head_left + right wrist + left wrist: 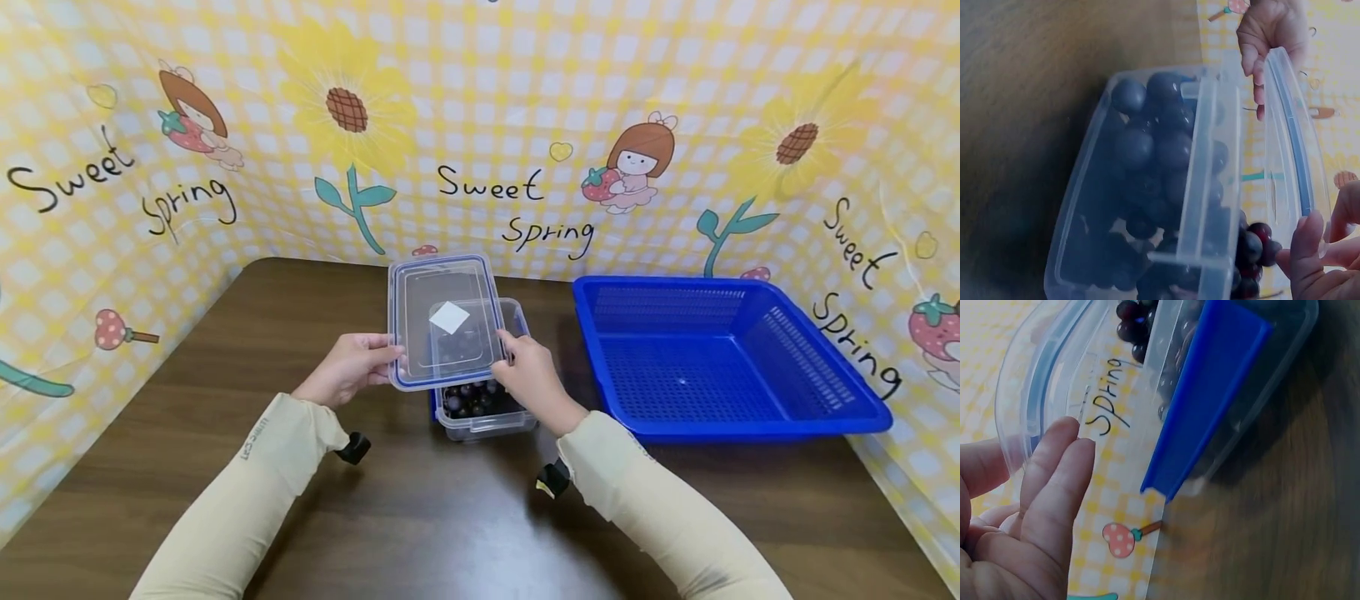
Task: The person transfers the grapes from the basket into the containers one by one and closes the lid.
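Observation:
A clear plastic lid (pixel 420 333) with a blue seal ring and a white square label is held tilted above a clear food container (pixel 491 425). Dark round grapes (pixel 472 402) fill the container, partly seen through the lid. My left hand (pixel 352 367) pinches the lid's left edge between thumb and fingers. At the lid's lower right edge, my right hand (pixel 528 375) pinches it the same way. In the left wrist view a blue side latch (pixel 1210 400) hangs along the container's wall, and the lid stands apart from the rim.
To the right of the container stands a blue plastic basket (pixel 675 375) with perforated walls. Both rest on a brown wood-grain table (pixel 225 367). A yellow checked cloth (pixel 480 108) with printed flowers rises behind and at both sides.

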Action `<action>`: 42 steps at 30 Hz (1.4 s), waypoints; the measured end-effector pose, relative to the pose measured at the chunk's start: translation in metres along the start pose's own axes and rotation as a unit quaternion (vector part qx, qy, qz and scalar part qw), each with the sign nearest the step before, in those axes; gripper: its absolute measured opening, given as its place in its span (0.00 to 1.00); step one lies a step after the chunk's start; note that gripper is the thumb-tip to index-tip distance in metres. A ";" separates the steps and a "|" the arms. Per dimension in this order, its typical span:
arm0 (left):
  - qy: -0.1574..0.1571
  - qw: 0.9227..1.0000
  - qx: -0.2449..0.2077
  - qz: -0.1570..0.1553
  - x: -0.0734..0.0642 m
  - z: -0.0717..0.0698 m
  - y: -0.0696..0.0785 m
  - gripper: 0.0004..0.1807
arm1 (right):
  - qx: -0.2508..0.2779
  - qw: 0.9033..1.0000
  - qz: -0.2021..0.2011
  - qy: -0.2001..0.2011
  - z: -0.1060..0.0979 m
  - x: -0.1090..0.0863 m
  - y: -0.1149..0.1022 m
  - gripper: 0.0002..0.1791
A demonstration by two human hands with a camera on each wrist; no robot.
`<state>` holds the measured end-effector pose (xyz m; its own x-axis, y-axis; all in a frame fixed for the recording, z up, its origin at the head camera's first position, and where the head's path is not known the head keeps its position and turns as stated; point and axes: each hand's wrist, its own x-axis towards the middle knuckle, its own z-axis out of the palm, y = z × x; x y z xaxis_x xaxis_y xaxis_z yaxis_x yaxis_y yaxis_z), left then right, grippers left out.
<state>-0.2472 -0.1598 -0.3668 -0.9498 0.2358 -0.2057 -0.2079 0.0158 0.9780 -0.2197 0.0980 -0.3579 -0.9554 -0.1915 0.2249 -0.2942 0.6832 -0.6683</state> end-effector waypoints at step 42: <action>0.157 0.922 0.086 0.344 0.016 0.039 0.008 0.16 | 0.171 0.915 -0.236 0.279 -0.027 0.015 0.019 0.08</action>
<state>-0.2551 -0.1184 -0.3610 -0.8697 -0.0444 0.4916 0.4832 0.1268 0.8663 -0.2391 0.1271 -0.3478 -0.5856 0.0469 0.8093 -0.7530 0.3381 -0.5645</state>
